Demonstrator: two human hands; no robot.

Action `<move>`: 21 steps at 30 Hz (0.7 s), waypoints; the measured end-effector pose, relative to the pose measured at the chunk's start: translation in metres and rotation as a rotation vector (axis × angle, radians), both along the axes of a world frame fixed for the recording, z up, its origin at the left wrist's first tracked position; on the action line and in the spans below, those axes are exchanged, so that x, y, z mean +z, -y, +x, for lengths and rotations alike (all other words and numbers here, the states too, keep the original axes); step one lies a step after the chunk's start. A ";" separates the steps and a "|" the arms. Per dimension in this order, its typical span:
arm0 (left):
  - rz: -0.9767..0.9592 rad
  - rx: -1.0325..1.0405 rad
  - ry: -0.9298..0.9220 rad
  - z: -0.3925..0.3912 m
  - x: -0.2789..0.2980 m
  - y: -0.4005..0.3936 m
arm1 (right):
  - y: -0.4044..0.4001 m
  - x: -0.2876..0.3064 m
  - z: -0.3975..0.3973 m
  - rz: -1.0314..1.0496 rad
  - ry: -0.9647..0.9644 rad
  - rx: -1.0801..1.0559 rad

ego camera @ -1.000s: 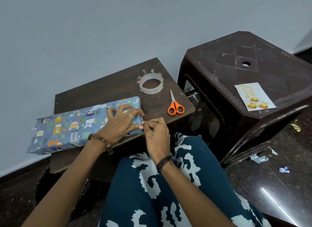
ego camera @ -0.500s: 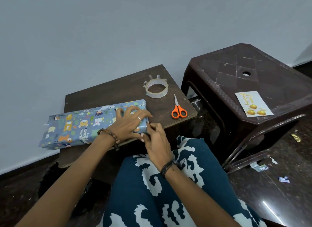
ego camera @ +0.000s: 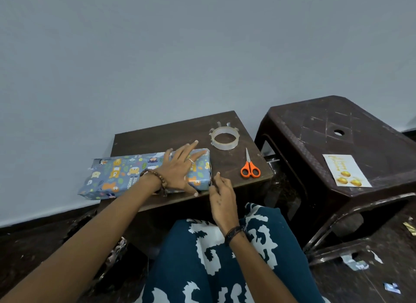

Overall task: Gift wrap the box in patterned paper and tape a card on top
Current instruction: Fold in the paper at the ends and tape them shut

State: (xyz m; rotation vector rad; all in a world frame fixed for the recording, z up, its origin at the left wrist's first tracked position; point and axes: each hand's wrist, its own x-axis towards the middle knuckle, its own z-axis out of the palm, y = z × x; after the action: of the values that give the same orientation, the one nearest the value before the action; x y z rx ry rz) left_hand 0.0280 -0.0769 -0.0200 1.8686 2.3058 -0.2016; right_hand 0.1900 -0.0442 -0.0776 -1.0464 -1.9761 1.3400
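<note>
A long box wrapped in blue animal-print paper (ego camera: 117, 176) lies on a small dark wooden table (ego camera: 175, 131), its left end overhanging the table edge. My left hand (ego camera: 180, 169) lies flat on the box's right half with fingers spread. My right hand (ego camera: 221, 194) is at the box's right end, fingers touching the folded end flap; any tape there is too small to see. A white card with gold print (ego camera: 345, 170) lies on the brown plastic stool (ego camera: 337, 127) to the right.
A clear tape roll (ego camera: 224, 137) with cut strips stuck on its rim and orange-handled scissors (ego camera: 249, 167) lie on the table's right part. Paper scraps (ego camera: 358, 265) litter the dark floor. A grey wall stands behind. My patterned lap is below the table.
My left hand has gone from curled over the box's right end to lying flat with fingers spread. My right hand stays at the end flap. The camera tilted upward.
</note>
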 end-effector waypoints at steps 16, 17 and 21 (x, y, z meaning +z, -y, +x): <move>0.000 -0.564 -0.632 0.005 0.027 0.014 | -0.052 0.065 -0.004 0.039 -0.304 -0.075; 0.098 -0.685 -0.722 0.007 0.032 0.015 | -0.058 0.078 -0.007 -0.041 -0.316 -0.015; -0.076 -0.878 -1.068 -0.009 0.018 0.022 | -0.073 0.121 -0.024 -0.369 -0.325 0.211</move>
State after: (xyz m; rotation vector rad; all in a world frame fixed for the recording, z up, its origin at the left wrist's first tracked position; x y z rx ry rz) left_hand 0.0193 -0.0993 -0.0024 3.0411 1.5225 -1.6873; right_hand 0.1656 0.0290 0.0432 -0.7242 -1.6684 1.9085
